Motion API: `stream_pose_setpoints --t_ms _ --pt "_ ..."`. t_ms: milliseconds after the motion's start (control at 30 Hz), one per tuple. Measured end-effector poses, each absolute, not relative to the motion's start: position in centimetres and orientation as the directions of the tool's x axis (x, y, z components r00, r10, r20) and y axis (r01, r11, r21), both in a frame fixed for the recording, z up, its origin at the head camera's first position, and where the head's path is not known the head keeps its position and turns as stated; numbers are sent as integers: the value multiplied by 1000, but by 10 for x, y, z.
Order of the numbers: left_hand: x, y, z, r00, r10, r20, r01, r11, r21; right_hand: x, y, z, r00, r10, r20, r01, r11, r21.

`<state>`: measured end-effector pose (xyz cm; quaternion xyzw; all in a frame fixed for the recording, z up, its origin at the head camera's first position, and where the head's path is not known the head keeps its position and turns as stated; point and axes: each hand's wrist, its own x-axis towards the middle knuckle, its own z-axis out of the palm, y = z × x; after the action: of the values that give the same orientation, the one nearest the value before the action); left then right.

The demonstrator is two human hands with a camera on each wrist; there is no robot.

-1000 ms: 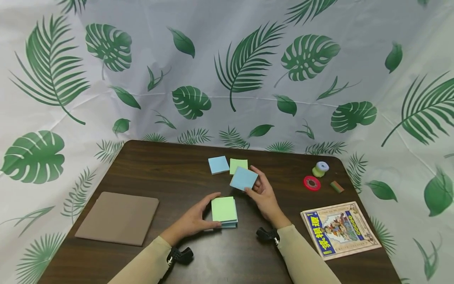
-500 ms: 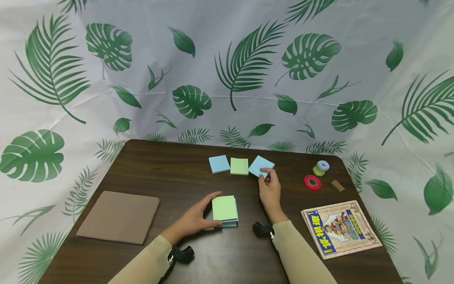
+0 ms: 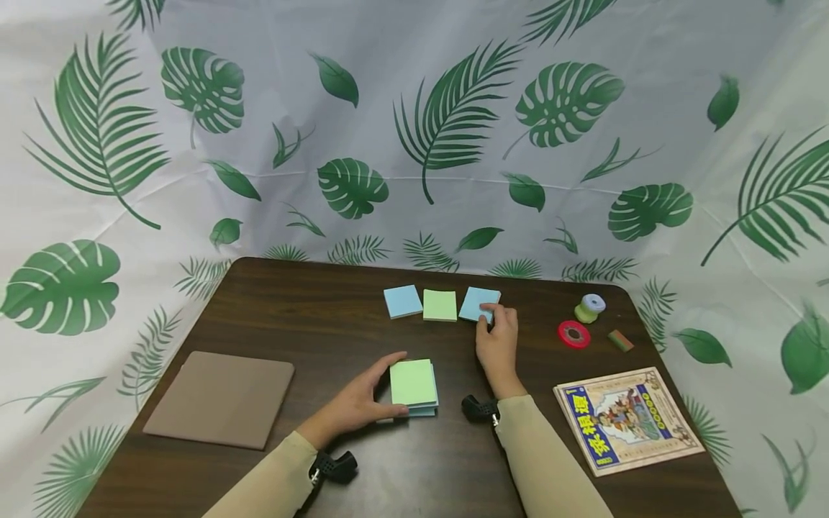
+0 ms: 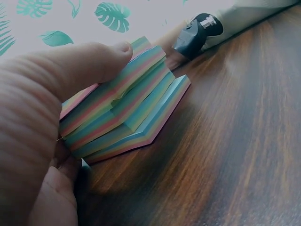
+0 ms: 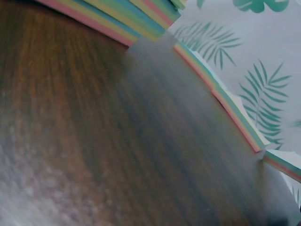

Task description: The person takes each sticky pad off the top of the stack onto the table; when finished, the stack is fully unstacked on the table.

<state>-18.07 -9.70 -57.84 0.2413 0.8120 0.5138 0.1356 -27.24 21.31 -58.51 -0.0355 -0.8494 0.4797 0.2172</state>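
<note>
My left hand (image 3: 391, 385) grips a stack of sticky note pads (image 3: 414, 383) with a green pad on top, near the middle of the dark wooden table (image 3: 291, 309). In the left wrist view my thumb (image 4: 70, 70) presses the staggered stack (image 4: 127, 110) from the side. Farther back lies a row of pads: a blue one (image 3: 401, 301), a green one (image 3: 440, 305), and a second blue pad (image 3: 478, 302). My right hand (image 3: 494, 314) pinches that second blue pad at its near right corner as it lies flat. The right wrist view shows only pad edges (image 5: 225, 103) close up.
A brown mat (image 3: 219, 397) lies at the left front. On the right are a picture booklet (image 3: 628, 417), a red tape roll (image 3: 573, 334), a small green and blue roll (image 3: 588, 308) and a small block (image 3: 620, 340). Leaf-print cloth hangs behind the table.
My right hand carried the blue pad away from the stack and laid it flat to the right of the green pad in the back row. The left hand stayed on the stack.
</note>
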Motion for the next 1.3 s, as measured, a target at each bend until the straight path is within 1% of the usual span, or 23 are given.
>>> stream_pose_setpoints --t_ms 167,467,600,833,900,1100,1300 --pt "-181 -97 -578 -845 534 27 255 359 898 -273 214 -588 -925 240 296 -108 581 -807" --pt "-180 -96 -578 -845 533 31 252 346 904 -272 215 -587 -938 179 298 -106 669 -736" --pt "-180 -95 -578 -841 541 25 247 342 907 -271 215 -583 -943 164 289 -107 672 -733" --pt "-178 -95 -577 -846 532 33 248 338 908 -269 215 -586 -956 171 239 -91 601 -794" --pt "-177 -95 -578 -845 534 29 248 342 907 -267 215 -588 -960 166 225 -77 615 -785" --pt "-177 -95 -578 -839 543 36 255 334 907 -266 214 -587 -969 141 204 -47 704 -709" --pt "-179 -96 -577 -845 532 53 275 348 896 -268 212 -583 -975 132 179 -30 722 -691"
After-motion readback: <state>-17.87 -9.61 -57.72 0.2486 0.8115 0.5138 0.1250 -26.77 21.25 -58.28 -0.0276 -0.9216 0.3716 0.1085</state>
